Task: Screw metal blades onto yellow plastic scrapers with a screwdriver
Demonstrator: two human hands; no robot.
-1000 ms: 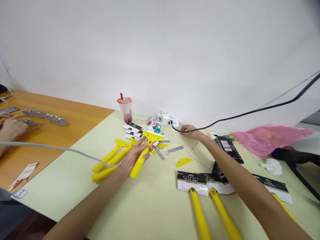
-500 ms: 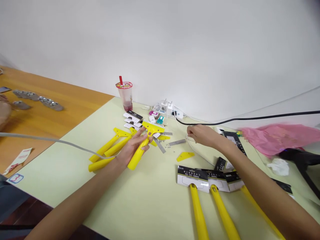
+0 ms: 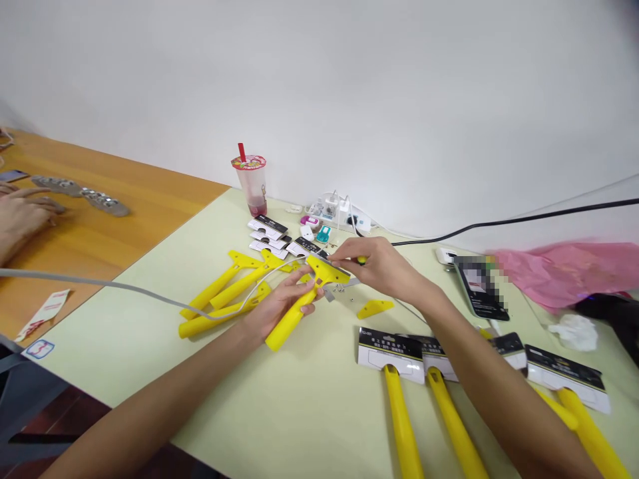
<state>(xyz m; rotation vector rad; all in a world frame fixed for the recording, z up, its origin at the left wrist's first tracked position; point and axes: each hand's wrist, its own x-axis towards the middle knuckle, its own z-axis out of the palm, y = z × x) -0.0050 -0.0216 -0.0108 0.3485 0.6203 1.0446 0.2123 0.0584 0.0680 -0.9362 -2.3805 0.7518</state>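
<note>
My left hand [image 3: 278,305] is wrapped round 1 scraper [image 3: 294,320]; my right hand [image 3: 382,267], fingers bent, is at its head (what it grips, I cannot tell).

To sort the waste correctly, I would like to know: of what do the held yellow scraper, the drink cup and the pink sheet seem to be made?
Yellow scraper in the left hand: probably hard plastic, smooth, with slight sheen. Drink cup: likely plastic, frosted; its red drink shows through. Pink sheet: perhaps thin plastic film, softly creased.
</note>
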